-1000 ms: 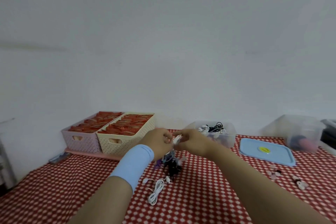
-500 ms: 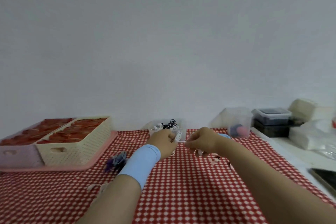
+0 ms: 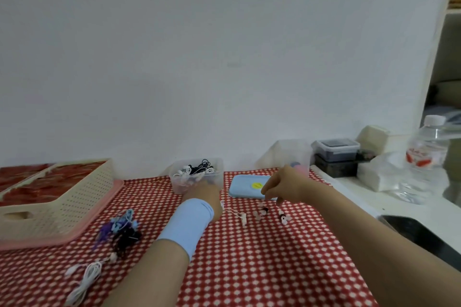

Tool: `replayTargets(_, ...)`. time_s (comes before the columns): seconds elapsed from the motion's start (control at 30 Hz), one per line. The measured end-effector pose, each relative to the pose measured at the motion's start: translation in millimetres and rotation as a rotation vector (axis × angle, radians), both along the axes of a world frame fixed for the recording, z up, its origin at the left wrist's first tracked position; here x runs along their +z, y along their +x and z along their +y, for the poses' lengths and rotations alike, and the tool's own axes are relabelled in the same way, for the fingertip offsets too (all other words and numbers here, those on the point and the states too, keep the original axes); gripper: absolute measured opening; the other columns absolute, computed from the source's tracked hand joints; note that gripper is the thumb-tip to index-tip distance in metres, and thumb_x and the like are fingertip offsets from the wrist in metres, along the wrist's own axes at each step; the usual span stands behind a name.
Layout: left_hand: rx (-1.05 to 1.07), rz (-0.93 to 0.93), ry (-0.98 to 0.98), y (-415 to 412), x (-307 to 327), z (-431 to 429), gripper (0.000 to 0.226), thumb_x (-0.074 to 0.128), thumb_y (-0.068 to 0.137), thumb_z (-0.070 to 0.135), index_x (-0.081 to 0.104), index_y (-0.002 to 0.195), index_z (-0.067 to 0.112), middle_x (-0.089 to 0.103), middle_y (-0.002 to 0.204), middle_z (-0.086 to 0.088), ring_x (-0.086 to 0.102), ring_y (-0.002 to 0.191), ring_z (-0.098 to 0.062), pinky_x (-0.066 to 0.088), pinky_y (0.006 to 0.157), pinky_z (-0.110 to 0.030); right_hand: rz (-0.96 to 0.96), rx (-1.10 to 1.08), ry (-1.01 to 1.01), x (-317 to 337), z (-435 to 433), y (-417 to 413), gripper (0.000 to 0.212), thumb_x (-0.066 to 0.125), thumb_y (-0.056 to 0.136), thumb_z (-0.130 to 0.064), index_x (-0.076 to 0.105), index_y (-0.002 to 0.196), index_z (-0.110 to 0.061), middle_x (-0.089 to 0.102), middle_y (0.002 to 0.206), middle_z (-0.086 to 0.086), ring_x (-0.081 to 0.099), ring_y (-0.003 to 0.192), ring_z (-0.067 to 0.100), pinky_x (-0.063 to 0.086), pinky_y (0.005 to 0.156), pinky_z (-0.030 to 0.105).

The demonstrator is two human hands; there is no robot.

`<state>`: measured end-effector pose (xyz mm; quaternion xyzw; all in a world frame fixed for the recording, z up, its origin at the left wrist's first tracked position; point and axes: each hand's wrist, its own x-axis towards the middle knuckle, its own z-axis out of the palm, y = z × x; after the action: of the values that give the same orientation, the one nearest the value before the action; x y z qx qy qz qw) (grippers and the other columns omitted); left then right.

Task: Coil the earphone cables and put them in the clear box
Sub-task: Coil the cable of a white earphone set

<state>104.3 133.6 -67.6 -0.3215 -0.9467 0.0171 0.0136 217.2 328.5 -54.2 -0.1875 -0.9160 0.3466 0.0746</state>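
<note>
The clear box [image 3: 219, 177] stands near the wall with several coiled earphones inside. My left hand [image 3: 208, 198], wearing a light blue wristband, is just in front of the box and grips a white earphone cable [image 3: 238, 214] that trails right onto the cloth. My right hand [image 3: 287, 185] hovers with loosely curled fingers over a few small pink and black clips [image 3: 283, 218] and holds nothing that I can see. A tangle of purple, blue and black earphones [image 3: 119, 228] lies at the left, with a loose white earphone [image 3: 86, 279] in front of it.
A blue lid [image 3: 245, 188] lies right of the clear box, and a second clear box [image 3: 291, 154] stands behind it. Cream and pink baskets [image 3: 62, 202] sit at the left. Dark containers [image 3: 335, 157], a water bottle [image 3: 424, 159] and a white counter fill the right.
My hands have separated. The right hand let go of the white cable and moved right over the clips, while the left hand dropped toward the cloth with the cable. The view swung right.
</note>
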Motion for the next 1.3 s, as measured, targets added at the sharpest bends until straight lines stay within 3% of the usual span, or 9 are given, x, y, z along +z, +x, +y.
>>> replayTargets(0.13, -0.223, -0.177, 0.219, 13.5, 3.8, 16.4, 0.031, 0.056, 0.096, 0.02, 0.067, 0.122, 0.033, 0.062, 0.131, 0.008, 0.059, 0.115, -0.014, 0.047, 0.101, -0.031, -0.037, 0.012, 0.049, -10.6, 5.9, -4.4, 0.021, 0.078, 0.082, -0.012, 0.076, 0.071, -0.029, 0.076, 0.087, -0.003, 0.075, 0.072, 0.02, 0.063, 0.073, 0.03)
replayTargets(0.23, -0.28, -0.254, 0.161, 18.2, -5.0, 24.9, 0.026, 0.061, 0.092, 0.018, 0.073, 0.112, 0.029, 0.067, 0.122, 0.009, 0.063, 0.107, -0.013, 0.049, 0.097, -0.028, -0.05, -0.025, 0.116, -16.3, 11.7, -6.4, 0.01, 0.076, 0.084, -0.017, 0.08, 0.083, -0.027, 0.077, 0.093, -0.004, 0.072, 0.08, 0.018, 0.061, 0.083, 0.033)
replayTargets(0.43, -0.252, -0.346, 0.309, 9.5, -25.6, 18.7, 0.021, 0.072, 0.085, 0.026, 0.076, 0.106, 0.027, 0.069, 0.114, 0.01, 0.062, 0.101, -0.008, 0.047, 0.094, -0.024, -0.267, -0.073, 0.193, -19.7, 18.5, -3.8, 0.022, 0.075, 0.083, -0.023, 0.075, 0.103, -0.013, 0.075, 0.094, 0.006, 0.074, 0.079, 0.021, 0.063, 0.076, 0.037)
replayTargets(0.6, -0.29, -0.349, 0.41, 9.9, -33.6, 11.5, 0.029, 0.082, 0.075, 0.032, 0.074, 0.102, 0.029, 0.061, 0.103, 0.012, 0.057, 0.082, 0.0, 0.049, 0.08, -0.021, -0.361, -0.089, 0.082, -23.9, 10.6, -8.2, 0.035, 0.081, 0.08, -0.019, 0.069, 0.11, -0.007, 0.075, 0.096, 0.008, 0.075, 0.083, 0.019, 0.064, 0.076, 0.034)
replayTargets(0.8, -0.289, -0.432, 0.526, 5.3, -39.2, -0.8, 0.026, 0.075, 0.084, 0.017, 0.075, 0.109, 0.026, 0.071, 0.104, 0.013, 0.063, 0.088, 0.004, 0.049, 0.088, -0.015, -0.222, -0.074, 0.047, -23.4, -3.8, -12.4, 0.02, 0.073, 0.083, -0.016, 0.077, 0.102, -0.013, 0.074, 0.098, 0.005, 0.071, 0.078, 0.016, 0.063, 0.071, 0.028)
replayTargets(0.87, -0.27, -0.481, 0.631, 2.5, -42.7, -7.2, 0.022, 0.071, 0.088, 0.014, 0.075, 0.105, 0.027, 0.072, 0.095, 0.013, 0.065, 0.081, 0.002, 0.053, 0.082, -0.015, -0.183, -0.043, -0.014, -22.3, -13.3, -11.3, 0.016, 0.07, 0.087, -0.013, 0.08, 0.098, -0.019, 0.073, 0.096, 0.0, 0.066, 0.075, 0.013, 0.058, 0.062, 0.022)
replayTargets(1.0, -0.244, -0.579, 0.803, -0.6, -44.7, -17.0, 0.02, 0.063, 0.094, 0.013, 0.074, 0.096, 0.029, 0.07, 0.071, 0.008, 0.063, 0.062, -0.004, 0.054, 0.065, -0.017, -0.09, -0.054, -0.138, -26.9, -30.6, -15.3, 0.02, 0.066, 0.088, -0.013, 0.082, 0.088, -0.025, 0.076, 0.09, 0.0, 0.066, 0.074, 0.016, 0.058, 0.067, 0.027)
replayTargets(1.1, -0.232, -0.583, 0.854, -0.2, -41.2, -21.3, 0.018, 0.058, 0.098, 0.023, 0.075, 0.099, 0.028, 0.065, 0.065, 0.007, 0.056, 0.055, -0.004, 0.049, 0.061, -0.017, -0.001, -0.097, -0.318, -34.0, -45.9, -15.2, 0.016, 0.07, 0.087, -0.025, 0.081, 0.086, -0.014, 0.073, 0.075, 0.002, 0.053, 0.055, 0.014, 0.042, 0.046, 0.024)
replayTargets(1.3, -0.156, -0.619, 0.886, 5.7, -38.8, -27.4, 0.033, 0.05, 0.101, 0.034, 0.073, 0.086, 0.016, 0.063, 0.063, 0.002, 0.054, 0.054, -0.01, 0.048, 0.054, -0.02, 0.169, -0.031, -0.525, -43.2, -58.8, -10.6, 0.013, 0.074, 0.09, -0.025, 0.079, 0.097, -0.015, 0.078, 0.089, 0.002, 0.048, 0.052, 0.009, 0.036, 0.043, 0.021)
